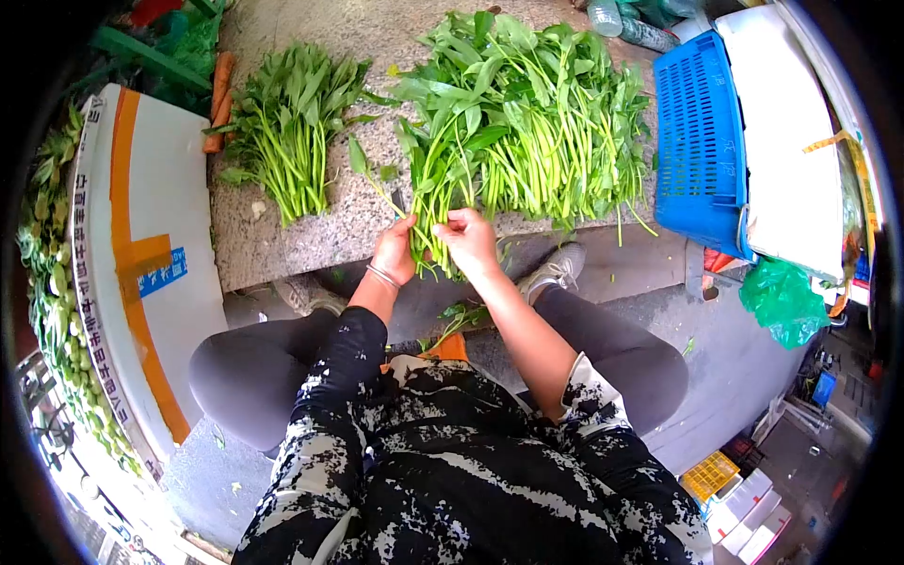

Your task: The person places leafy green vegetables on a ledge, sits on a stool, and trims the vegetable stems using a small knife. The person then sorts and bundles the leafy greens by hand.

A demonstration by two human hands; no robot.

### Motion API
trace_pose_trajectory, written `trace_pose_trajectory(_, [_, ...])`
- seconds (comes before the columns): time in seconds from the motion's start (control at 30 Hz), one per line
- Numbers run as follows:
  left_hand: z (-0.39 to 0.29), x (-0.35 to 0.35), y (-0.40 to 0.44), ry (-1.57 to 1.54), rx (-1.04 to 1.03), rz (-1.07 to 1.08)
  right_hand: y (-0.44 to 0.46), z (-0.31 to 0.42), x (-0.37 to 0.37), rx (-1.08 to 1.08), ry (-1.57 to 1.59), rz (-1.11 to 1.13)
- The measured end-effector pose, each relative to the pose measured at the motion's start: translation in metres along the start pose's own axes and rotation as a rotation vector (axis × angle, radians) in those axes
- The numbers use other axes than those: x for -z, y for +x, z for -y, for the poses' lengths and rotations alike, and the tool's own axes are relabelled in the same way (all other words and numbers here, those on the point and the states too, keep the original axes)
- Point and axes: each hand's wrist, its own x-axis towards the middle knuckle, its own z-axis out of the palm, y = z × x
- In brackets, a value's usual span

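Head cam, both hands (393, 251) (471, 245), curled rnd grn stems (437, 202)

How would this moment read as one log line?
left hand: on bunch | right hand: on bunch | bunch: stems toward person | small pile: slab, left | big pile: slab, right | basket: right of big pile

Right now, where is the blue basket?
In the head view, the blue basket is at the upper right, between the large pile of greens and a white box on its right.
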Motion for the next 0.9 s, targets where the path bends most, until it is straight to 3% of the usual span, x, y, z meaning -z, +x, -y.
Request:
trace_pose_trajectory(0.07, [0.007, -0.001, -0.001, -0.015, 0.005, -0.025, 0.000, 0.005, 0.015, -0.356, 0.125, 0.074])
trace_pose_trajectory(0.13, [0.000, -0.010, -0.006, 0.050, 0.039, 0.006, 0.002, 0.012, 0.025, -0.369, 0.206, -0.077])
trace_pose_trajectory(0.2, [-0.004, -0.018, -0.007, -0.017, 0.056, 0.040, 0.020, -0.012, 0.028, 0.020, -0.105, -0.203])
trace_pose_trajectory(0.3, [-0.002, -0.019, -0.004, -0.058, 0.039, 0.136, 0.032, 0.018, 0.024, 0.223, -0.263, -0.112])
trace_pose_trajectory(0.4, [0.000, -0.024, -0.005, -0.089, 0.048, 0.089, 0.031, 0.046, 0.012, 0.182, -0.637, -0.014])
trace_pose_trajectory(0.47, [-0.002, -0.029, -0.010, -0.117, 0.054, 0.089, 0.036, 0.037, 0.008, 0.133, -0.623, 0.037])
trace_pose_trajectory(0.53, [-0.001, -0.024, -0.007, -0.112, 0.058, 0.088, 0.040, 0.016, 0.007, 0.083, -0.213, -0.007])
trace_pose_trajectory(0.57, [0.000, -0.022, -0.005, -0.100, 0.055, 0.091, 0.038, 0.009, 0.009, 0.081, -0.168, -0.053])
trace_pose_trajectory(0.8, [0.004, -0.027, -0.002, -0.064, 0.044, 0.082, 0.028, 0.027, 0.003, 0.031, -0.434, -0.026])
trace_pose_trajectory(0.9, [0.003, -0.023, 0.001, -0.070, 0.067, 0.055, 0.027, 0.024, 0.002, -0.018, -0.059, -0.046])
